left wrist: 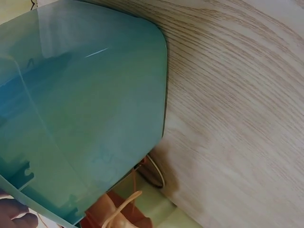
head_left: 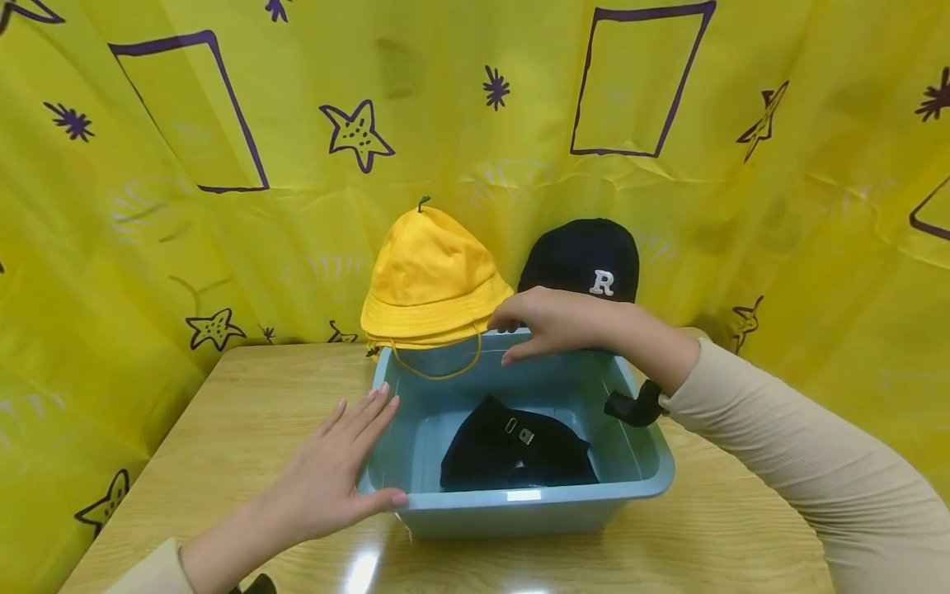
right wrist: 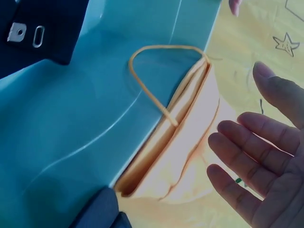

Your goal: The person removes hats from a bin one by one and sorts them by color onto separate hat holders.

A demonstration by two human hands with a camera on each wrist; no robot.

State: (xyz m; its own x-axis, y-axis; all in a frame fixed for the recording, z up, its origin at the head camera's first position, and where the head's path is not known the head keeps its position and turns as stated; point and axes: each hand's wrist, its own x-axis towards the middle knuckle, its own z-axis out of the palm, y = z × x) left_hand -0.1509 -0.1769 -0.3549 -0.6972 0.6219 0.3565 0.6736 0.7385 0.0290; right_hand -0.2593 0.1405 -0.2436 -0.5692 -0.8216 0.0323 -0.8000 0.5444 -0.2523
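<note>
A blue plastic bin [head_left: 534, 497] stands on the table, with a folded black cloth item [head_left: 482, 458] inside it that bears a metal clasp and an oval eyelet. My left hand [head_left: 330, 474] rests on the bin's left rim, fingers spread and straight. Over the back rim hovers my right hand [head_left: 560, 320], beside the brim of a yellow bucket hat [head_left: 430, 268]. Its fingers are apart and hold nothing, as the right wrist view shows. The hat's cord loops down into the bin. Behind the right hand sits a dark cap [head_left: 571, 256] with a white R.
Wood-grain table top [head_left: 275, 412] extends on both sides of the bin. A yellow curtain [head_left: 445, 99] with purple drawings hangs right behind the hats. The black strap mount [head_left: 638, 404] under my right wrist is over the bin's right side.
</note>
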